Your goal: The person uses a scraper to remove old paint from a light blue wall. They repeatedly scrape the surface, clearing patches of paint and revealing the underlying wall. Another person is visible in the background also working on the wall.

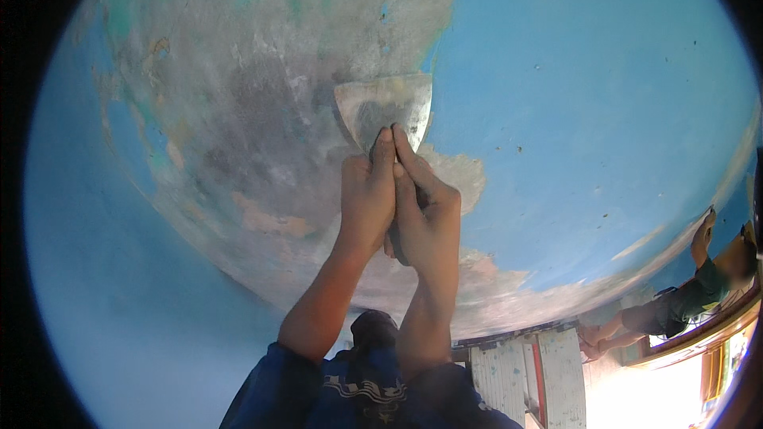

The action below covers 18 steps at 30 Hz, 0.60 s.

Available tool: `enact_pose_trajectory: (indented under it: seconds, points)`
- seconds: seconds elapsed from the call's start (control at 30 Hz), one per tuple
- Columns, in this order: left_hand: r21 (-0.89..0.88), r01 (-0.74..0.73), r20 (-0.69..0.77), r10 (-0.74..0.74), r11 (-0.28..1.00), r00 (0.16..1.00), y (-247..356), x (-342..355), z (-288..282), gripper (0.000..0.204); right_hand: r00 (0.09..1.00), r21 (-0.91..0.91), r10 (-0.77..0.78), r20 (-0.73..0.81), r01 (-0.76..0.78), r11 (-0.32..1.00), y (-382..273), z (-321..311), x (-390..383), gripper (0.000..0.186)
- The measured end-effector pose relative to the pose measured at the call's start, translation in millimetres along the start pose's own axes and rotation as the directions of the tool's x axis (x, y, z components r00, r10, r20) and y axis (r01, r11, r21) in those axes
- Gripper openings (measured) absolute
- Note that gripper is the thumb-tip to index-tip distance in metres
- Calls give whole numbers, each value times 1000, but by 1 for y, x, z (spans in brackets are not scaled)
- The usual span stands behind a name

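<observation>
A wide metal paint scraper point(405, 95) is held up against a wall, its broad edge upward. My left hand point(362, 199) and my right hand point(433, 214) close together round its handle, with fingers laid along the lower blade. Most of the handle is hidden by the hands. Around and left of the blade spreads a bare grey patch point(262, 71), with scraps of green and blue left on it. Just right of the blade begins blue paint point(588, 103), which has small dark pits.
Another person point(683, 302) stands at the far right, a hand raised to the wall. Pale, paint-spotted boards point(560, 373) lie below, right of my right arm. Bright light comes in at the lower right, beside a wooden frame point(715, 365).
</observation>
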State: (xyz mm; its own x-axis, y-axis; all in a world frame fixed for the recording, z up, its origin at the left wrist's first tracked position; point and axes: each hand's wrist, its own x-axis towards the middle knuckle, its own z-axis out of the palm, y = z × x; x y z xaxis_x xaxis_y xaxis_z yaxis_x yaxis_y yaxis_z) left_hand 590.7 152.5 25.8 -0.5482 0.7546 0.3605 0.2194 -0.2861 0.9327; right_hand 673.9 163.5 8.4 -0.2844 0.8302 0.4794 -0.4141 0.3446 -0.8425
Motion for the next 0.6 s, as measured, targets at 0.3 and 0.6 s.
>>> enact_pose_trajectory:
  seconds: [0.3,0.6]
  points:
    - [22,-32,-7,33,999,999,7,7,3,60,997,-36,-82,-6,81,996,3,0,9,36]
    - [44,12,-24,-11,999,1000,10,3,1,62,996,-53,-88,-22,86,995,1,2,8,36]
